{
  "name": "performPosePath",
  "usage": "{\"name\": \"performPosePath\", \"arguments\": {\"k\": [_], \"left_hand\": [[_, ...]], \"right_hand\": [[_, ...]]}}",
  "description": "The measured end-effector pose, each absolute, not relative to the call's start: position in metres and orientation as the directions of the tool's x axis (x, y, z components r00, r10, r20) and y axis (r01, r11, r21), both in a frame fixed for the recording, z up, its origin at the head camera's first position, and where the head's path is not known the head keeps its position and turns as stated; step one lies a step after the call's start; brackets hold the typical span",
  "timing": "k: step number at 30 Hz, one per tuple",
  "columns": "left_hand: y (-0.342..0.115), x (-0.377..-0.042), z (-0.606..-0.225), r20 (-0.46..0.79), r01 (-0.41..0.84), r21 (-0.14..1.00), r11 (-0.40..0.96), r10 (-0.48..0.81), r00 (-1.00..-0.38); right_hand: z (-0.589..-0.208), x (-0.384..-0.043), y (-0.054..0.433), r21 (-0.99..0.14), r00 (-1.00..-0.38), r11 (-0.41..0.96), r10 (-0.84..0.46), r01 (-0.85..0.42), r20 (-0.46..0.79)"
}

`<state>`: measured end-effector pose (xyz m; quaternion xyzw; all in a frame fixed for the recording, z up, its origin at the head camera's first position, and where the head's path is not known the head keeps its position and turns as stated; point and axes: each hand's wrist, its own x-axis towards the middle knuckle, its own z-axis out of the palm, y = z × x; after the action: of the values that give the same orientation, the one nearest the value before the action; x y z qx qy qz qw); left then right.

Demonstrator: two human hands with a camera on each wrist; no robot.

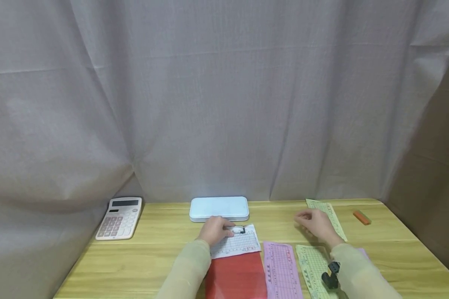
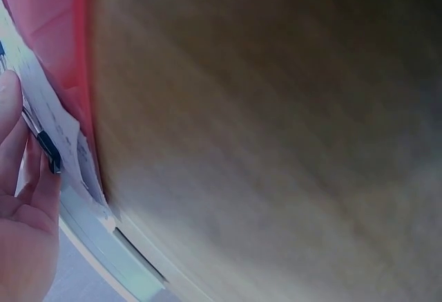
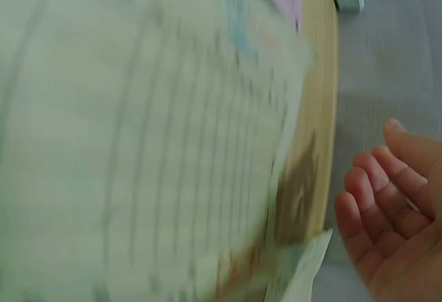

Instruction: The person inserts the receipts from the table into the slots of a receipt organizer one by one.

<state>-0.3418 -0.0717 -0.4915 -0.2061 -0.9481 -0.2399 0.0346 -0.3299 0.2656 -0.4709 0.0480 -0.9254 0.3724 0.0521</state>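
Observation:
My left hand (image 1: 215, 230) is at the top edge of white printed slips (image 1: 236, 244), which lie over a red sheet (image 1: 236, 274). In the left wrist view, thumb and fingers pinch a binder clip (image 2: 48, 151) with black ends on the slips' edge. My right hand (image 1: 316, 224) hovers over the table, fingers loosely bent and holding nothing. In the right wrist view, its bent fingers (image 3: 383, 202) are bare. Behind it lies a yellow-green slip (image 1: 333, 218). Another yellow-green slip (image 1: 312, 263) lies under the right forearm, beside a pink slip (image 1: 282, 270).
A white case (image 1: 219, 208) stands at the back, just beyond the left hand. A calculator (image 1: 119, 218) is at the far left. At the back right sits a small orange and green block (image 1: 361, 217). A grey curtain (image 1: 224, 104) hangs behind the wooden table (image 1: 134, 265).

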Motion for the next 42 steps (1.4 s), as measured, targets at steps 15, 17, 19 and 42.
{"name": "performPosePath", "arguments": {"k": [15, 17, 19, 42], "left_hand": [[-0.071, -0.34, -0.488, 0.143, 0.387, 0.452, 0.804, 0.363, -0.921], [-0.071, -0.341, -0.488, 0.139, 0.387, 0.453, 0.803, 0.365, -0.921], [-0.071, -0.341, -0.489, 0.134, 0.386, 0.456, 0.802, 0.366, -0.921], [-0.072, -0.341, -0.489, 0.124, 0.382, 0.458, 0.803, 0.368, -0.922]], "right_hand": [[-0.474, -0.335, 0.32, -0.579, -0.972, 0.789, -0.094, -0.204, 0.214], [-0.474, -0.336, 0.327, -0.562, -0.973, 0.803, -0.093, -0.198, 0.21], [-0.474, -0.339, 0.334, -0.546, -0.975, 0.816, -0.086, -0.187, 0.204], [-0.479, -0.376, 0.348, -0.339, -0.97, 0.925, -0.1, -0.173, 0.222]]}}
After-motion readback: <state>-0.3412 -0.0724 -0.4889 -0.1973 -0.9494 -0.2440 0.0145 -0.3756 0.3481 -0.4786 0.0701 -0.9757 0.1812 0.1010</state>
